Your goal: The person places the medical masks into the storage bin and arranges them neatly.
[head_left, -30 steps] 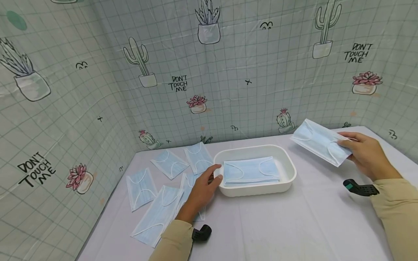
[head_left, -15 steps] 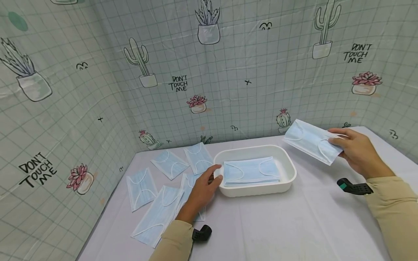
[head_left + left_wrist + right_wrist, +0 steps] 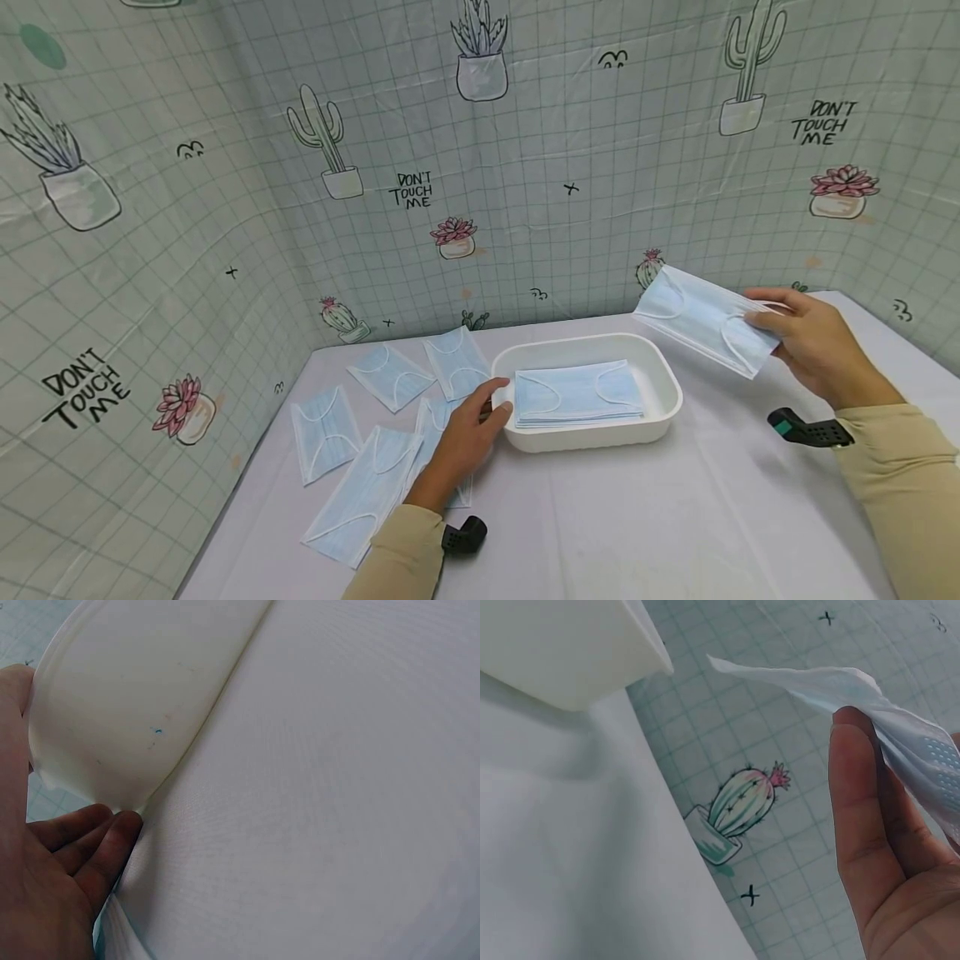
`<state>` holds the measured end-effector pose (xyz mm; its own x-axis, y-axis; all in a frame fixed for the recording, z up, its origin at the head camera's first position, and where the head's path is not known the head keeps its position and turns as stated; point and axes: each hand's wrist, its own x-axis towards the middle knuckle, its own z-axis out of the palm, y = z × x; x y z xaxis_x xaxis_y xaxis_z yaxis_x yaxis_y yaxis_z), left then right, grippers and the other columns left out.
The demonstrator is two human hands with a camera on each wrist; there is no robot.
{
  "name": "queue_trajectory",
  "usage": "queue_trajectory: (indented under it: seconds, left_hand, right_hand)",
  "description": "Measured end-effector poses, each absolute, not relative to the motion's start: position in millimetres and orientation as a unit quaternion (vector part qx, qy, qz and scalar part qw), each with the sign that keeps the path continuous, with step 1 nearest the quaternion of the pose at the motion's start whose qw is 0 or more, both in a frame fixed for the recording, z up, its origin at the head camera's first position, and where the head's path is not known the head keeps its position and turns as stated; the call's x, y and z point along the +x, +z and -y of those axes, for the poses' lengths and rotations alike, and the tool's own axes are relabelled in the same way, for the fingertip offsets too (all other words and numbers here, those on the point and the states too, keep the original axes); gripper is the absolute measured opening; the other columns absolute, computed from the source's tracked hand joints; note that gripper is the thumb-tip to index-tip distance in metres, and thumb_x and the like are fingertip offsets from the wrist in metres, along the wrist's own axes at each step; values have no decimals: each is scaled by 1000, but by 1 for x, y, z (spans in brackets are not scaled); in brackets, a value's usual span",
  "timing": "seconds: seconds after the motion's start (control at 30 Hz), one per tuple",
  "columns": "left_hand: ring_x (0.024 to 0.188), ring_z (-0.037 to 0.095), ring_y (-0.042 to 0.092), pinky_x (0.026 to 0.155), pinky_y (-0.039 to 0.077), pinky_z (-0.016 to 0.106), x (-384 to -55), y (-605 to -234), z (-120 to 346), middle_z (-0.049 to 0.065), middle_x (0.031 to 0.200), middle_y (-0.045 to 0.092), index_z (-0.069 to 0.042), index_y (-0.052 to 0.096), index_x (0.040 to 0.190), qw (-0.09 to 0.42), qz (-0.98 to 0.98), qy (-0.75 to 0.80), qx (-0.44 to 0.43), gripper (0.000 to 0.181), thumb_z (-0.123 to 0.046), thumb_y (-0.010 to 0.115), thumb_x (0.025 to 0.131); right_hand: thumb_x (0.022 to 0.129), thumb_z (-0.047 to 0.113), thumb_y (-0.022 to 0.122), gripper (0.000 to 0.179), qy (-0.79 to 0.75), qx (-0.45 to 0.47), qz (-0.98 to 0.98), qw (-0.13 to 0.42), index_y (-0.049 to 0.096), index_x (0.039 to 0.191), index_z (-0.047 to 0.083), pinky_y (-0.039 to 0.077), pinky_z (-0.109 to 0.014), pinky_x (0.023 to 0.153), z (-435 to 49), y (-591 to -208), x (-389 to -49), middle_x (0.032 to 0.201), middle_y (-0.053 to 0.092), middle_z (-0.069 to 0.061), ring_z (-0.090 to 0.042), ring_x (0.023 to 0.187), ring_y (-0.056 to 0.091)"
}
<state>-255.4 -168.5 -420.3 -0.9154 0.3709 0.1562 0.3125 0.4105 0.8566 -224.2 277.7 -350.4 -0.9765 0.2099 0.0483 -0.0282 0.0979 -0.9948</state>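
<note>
A white plastic tray [image 3: 600, 437] stands on the table with a small stack of light-blue face masks [image 3: 577, 392] lying flat in it. My left hand [image 3: 461, 442] holds the tray's left end between thumb and fingers; the left wrist view shows fingertips against the tray wall [image 3: 135, 705]. To the right, my right hand [image 3: 817, 346] pinches one face mask [image 3: 701, 321] by its right end. That mask hangs tilted in the air, beyond the tray's right side and above the table. In the right wrist view the held mask [image 3: 817, 686] looks slightly bent.
Several loose face masks [image 3: 367, 492] lie left of the tray, some partly behind my left hand and forearm. A white cloth covers the table [image 3: 600, 533]. A patterned curtain [image 3: 525, 208] borders the table at the back and sides.
My right hand has moved leftward with its mask, bringing it closer to the tray. The left hand, the tray and the loose masks stay put.
</note>
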Motion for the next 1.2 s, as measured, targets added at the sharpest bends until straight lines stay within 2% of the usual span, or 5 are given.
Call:
queue_trajectory:
  seconds: [0.23,0.4,0.73,0.97,1.2]
  left_hand:
    - [131,25,52,105,43,50,-256,-420,170,8,148,50,-26,48,148,31,-840,502,204,47,-41,51,104]
    - [131,25,52,105,43,50,-256,-421,173,9,149,49,-26,48,148,30,-842,500,203,48,-42,51,104]
    - [131,23,51,106,43,48,-260,-424,171,5,149,49,-29,48,148,33,-841,500,201,47,-43,52,103]
    - [131,24,51,106,43,48,-261,-425,171,7,149,49,-26,48,149,34,-840,503,201,48,-41,53,103]
    - [130,23,52,105,43,48,-262,-424,172,8,148,50,-26,47,150,33,-840,501,206,49,-41,52,104]
  right_hand:
    - [97,15,68,35,713,-31,695,88,60,131,15,55,-23,70,-263,-349,-225,113,58,8,-7,90,62]
    - [99,21,66,42,668,-34,740,75,52,138,10,56,-24,71,-249,-347,-229,118,53,6,-6,92,61]
    - [100,21,65,45,671,-2,739,57,49,139,7,56,-24,74,-232,-344,-233,125,49,1,-7,95,62]
    - [104,22,56,46,607,41,792,39,44,143,0,55,-25,79,-218,-339,-241,133,45,-9,-9,100,61]
    - [102,21,61,49,599,54,799,5,45,143,-1,55,-28,80,-208,-329,-252,138,45,-15,-13,103,61]
